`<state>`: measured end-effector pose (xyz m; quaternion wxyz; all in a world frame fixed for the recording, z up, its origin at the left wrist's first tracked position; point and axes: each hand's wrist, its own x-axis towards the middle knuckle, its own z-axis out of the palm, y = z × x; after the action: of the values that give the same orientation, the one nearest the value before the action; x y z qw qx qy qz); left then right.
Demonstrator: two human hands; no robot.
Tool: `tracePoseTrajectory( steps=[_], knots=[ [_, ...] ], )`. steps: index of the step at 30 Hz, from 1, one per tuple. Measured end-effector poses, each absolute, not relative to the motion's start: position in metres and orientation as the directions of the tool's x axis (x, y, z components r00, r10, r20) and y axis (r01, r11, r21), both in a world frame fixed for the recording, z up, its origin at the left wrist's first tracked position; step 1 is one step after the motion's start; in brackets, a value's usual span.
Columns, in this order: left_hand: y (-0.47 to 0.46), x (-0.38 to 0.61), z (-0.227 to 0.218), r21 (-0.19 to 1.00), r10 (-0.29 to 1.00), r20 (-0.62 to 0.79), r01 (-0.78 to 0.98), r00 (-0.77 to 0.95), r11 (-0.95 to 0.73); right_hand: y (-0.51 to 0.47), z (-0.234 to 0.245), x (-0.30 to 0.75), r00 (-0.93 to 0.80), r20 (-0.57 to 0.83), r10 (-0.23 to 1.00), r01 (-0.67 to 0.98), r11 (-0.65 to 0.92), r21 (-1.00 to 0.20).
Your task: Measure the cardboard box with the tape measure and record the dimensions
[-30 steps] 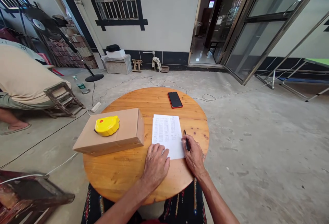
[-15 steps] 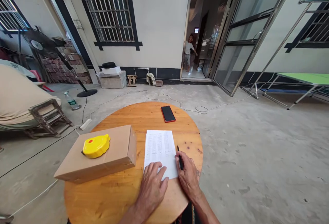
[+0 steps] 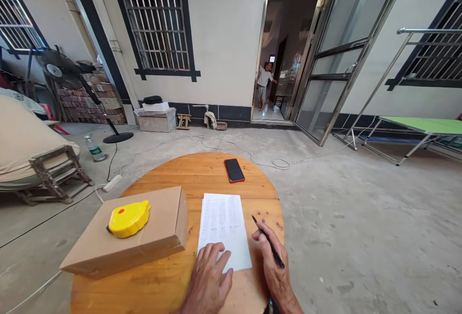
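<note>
My left hand [image 3: 209,279] lies flat with fingers spread on the near edge of a white printed sheet [image 3: 224,227] on the round wooden table [image 3: 202,174]. To the sheet's right, my right hand [image 3: 274,271] grips a black pen [image 3: 269,242], its tip lifted and pointing toward the sheet's right edge. A cardboard box [image 3: 144,242] lies to the left of the sheet, with a yellow tape measure [image 3: 129,218] on top. Beyond the sheet lies a red-cased phone [image 3: 234,170].
A person stands in the open doorway [image 3: 264,83] behind a glass door [image 3: 325,78]. Cables [image 3: 252,153] and a power strip [image 3: 111,182] lie on the concrete floor. At the left are a seated person [image 3: 21,145], a wooden stool, a bottle and a fan. A green table [image 3: 422,125] stands right.
The camera has tilted up, so the table sits lower in view. My right hand has drawn back from the sheet and lifted the pen's tip. A person appeared in the doorway.
</note>
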<state>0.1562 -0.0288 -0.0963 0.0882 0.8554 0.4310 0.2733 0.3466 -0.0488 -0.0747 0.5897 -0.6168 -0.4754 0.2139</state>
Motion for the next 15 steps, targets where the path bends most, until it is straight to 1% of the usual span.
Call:
tracePoseTrajectory(
  steps=[3,7,10,13,15],
  knots=[
    [-0.027,0.155,-0.1,0.378,0.773,0.429,0.684,0.467,-0.623,-0.048,-0.066,0.348,0.437,0.301,0.848,0.29,0.184,-0.939],
    [-0.026,0.154,-0.104,0.359,0.75,0.473,0.677,0.462,-0.643,-0.047,-0.058,0.342,0.417,0.244,0.876,0.206,0.171,-0.964],
    [-0.026,0.155,-0.106,0.352,0.741,0.498,0.676,0.451,-0.647,-0.045,-0.06,0.337,0.396,0.217,0.892,0.206,0.144,-0.968],
    [-0.026,0.155,-0.108,0.358,0.735,0.519,0.671,0.435,-0.65,-0.041,-0.07,0.334,0.365,0.183,0.913,0.235,0.1,-0.967],
    [-0.027,0.155,-0.109,0.359,0.734,0.523,0.67,0.433,-0.65,-0.039,-0.078,0.334,0.369,0.154,0.917,0.221,0.074,-0.972]
  ],
)
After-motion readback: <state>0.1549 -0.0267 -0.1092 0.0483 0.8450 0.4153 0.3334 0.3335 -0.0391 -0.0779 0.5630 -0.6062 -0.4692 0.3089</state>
